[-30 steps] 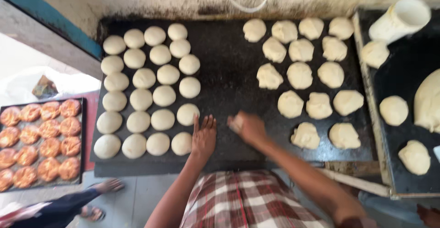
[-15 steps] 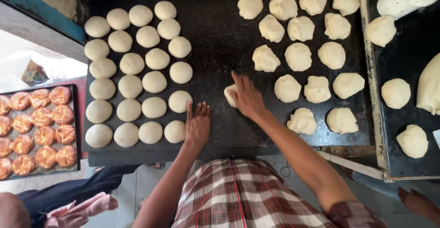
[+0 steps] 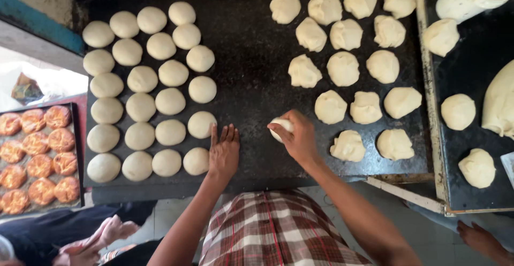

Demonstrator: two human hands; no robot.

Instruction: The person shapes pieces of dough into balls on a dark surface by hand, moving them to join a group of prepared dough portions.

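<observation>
Nearest the camera, over a checked garment [image 3: 273, 228], both forearms reach onto the dark work board [image 3: 246, 73]. On its near edge the left hand [image 3: 224, 151] lies flat, palm down, fingers straight and together, holding nothing; it rests just beside the closest smooth dough balls [image 3: 144, 92]. Slightly further in, the right hand [image 3: 300, 137] is cupped over a pale dough piece [image 3: 280, 127], fingers curled round it and pressing it against the board. That piece looks soft, light and a little tacky, likely to dent under a hard pinch, so a loose cupped palm suits it best. Beyond lie the rough dough lumps [image 3: 348, 68], unshaped, in rows towards the far wall.
</observation>
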